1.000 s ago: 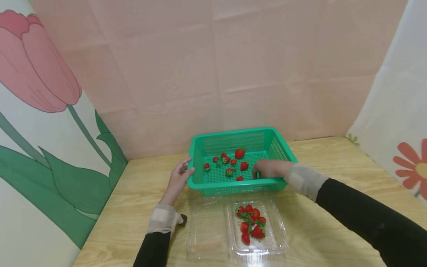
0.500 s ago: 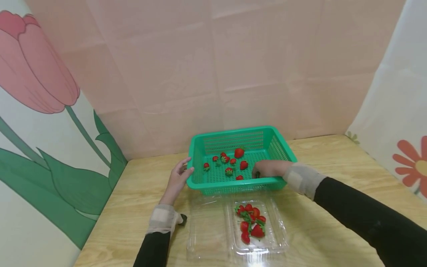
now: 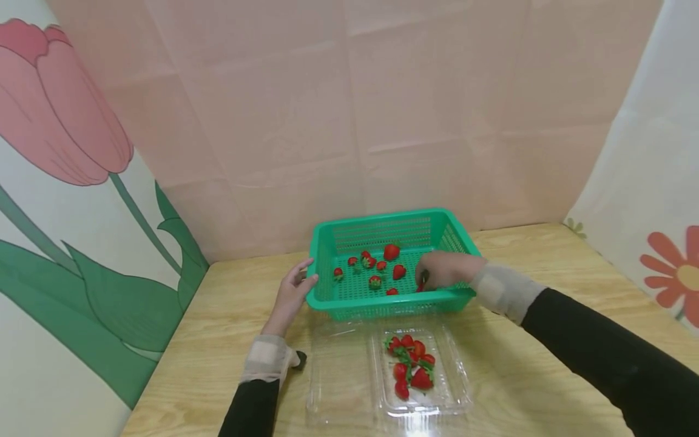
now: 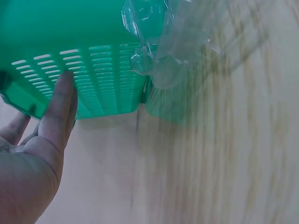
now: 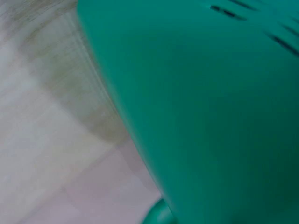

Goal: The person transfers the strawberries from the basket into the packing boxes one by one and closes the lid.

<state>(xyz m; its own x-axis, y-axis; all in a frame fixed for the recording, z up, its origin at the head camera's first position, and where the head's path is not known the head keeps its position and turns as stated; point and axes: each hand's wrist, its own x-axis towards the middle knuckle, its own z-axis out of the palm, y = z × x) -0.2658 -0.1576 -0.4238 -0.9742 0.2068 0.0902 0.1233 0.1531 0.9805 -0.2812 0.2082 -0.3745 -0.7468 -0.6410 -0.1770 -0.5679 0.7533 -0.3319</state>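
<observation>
My right hand (image 3: 446, 269) is down inside the green plastic basket (image 3: 377, 307), near its front right. A bit of a red strawberry (image 3: 421, 283) shows at its fingertips, pinched and mostly hidden by the fingers. Several loose strawberries (image 3: 399, 271) lie on the basket floor, left of that hand. At the basket's left end, my left hand (image 3: 289, 296) touches the wall and rim with extended fingers; the left wrist view has a straight finger (image 4: 60, 100) against the slotted side. The right wrist view is filled by the basket's blurred outer wall (image 5: 187, 116).
In front of the basket, a clear plastic clamshell box (image 3: 459, 388) stands unfolded on the wooden table (image 3: 218, 340). Several strawberries (image 3: 422, 379) with green leaves sit in its right half; its lid (image 3: 341, 376) lies flat on the left. A pink cloth (image 3: 262, 121) hangs behind.
My right hand has risen slightly inside the basket, and red now shows at its fingertips. The left hand stays at the basket's left end.
</observation>
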